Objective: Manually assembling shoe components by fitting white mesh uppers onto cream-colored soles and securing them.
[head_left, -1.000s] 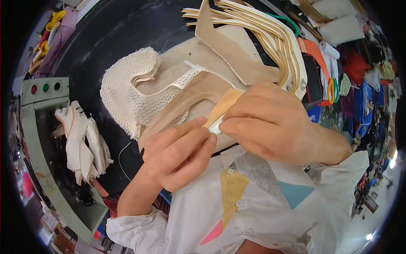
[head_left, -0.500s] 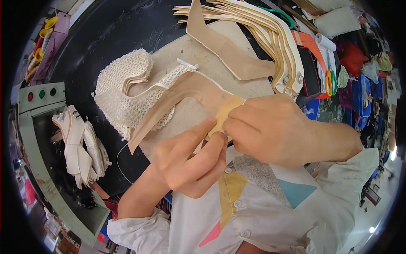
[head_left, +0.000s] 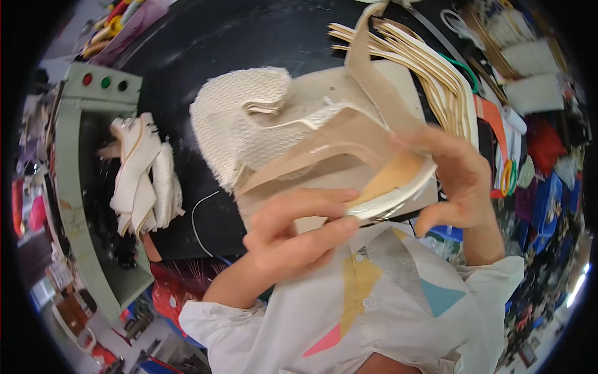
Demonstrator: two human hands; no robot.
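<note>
My left hand (head_left: 299, 234) pinches the near edge of a beige shoe upper piece (head_left: 311, 146) between thumb and fingers. That piece has a tan patch (head_left: 393, 174), a white folded edge curving up toward me, and white woven material along its far side. My right hand (head_left: 458, 181) is beside the right end of the white edge, thumb and fingers spread and slightly blurred. Whether its fingertips touch the piece cannot be made out. Under the piece lies a light grey board (head_left: 398, 78). A stack of cream woven pieces (head_left: 218, 118) rests at its left.
Another beige strip (head_left: 367, 75) lies across the board's far side. Several cream-and-tan straps (head_left: 445, 93) are piled at the far right. A grey metal box (head_left: 71, 187) with coloured buttons stands left, with white strap pieces (head_left: 134, 181) beside it on the black table (head_left: 187, 37).
My right hand has come away from its pinch on the piece and spread to the right. The piece's near edge has turned up, showing white. The whole view has shifted.
</note>
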